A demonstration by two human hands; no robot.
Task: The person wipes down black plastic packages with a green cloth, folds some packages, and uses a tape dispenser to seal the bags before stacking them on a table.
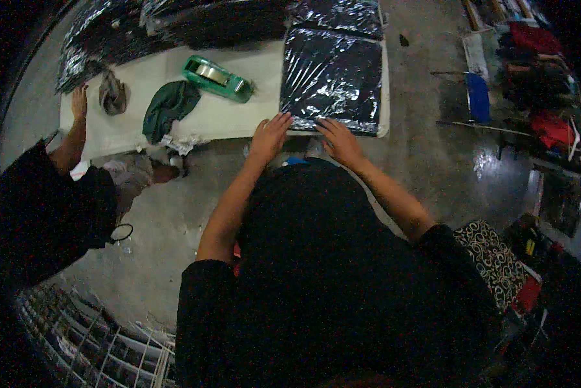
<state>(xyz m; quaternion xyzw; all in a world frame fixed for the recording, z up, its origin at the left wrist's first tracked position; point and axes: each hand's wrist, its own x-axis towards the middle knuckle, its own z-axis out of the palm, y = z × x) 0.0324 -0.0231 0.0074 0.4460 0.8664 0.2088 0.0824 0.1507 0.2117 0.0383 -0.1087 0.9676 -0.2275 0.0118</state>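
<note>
A flat dark package in shiny clear plastic (333, 77) lies at the right end of a cream-topped table (237, 119). My left hand (270, 138) rests its fingertips on the near left corner of that package. Along the same near edge, my right hand (341, 143) touches the plastic with its fingers spread. Neither hand is closed around anything. A second plastic-wrapped package (336, 14) lies just beyond the first one.
Left of the package are a green tape dispenser (218, 78), a dark green cloth (171, 109) and a grey-brown cloth (112, 94). Plastic-covered dark goods (213, 22) line the far side. A co-worker's hand (79, 103) is at the table's left end. A metal wire rack (101, 344) stands behind left.
</note>
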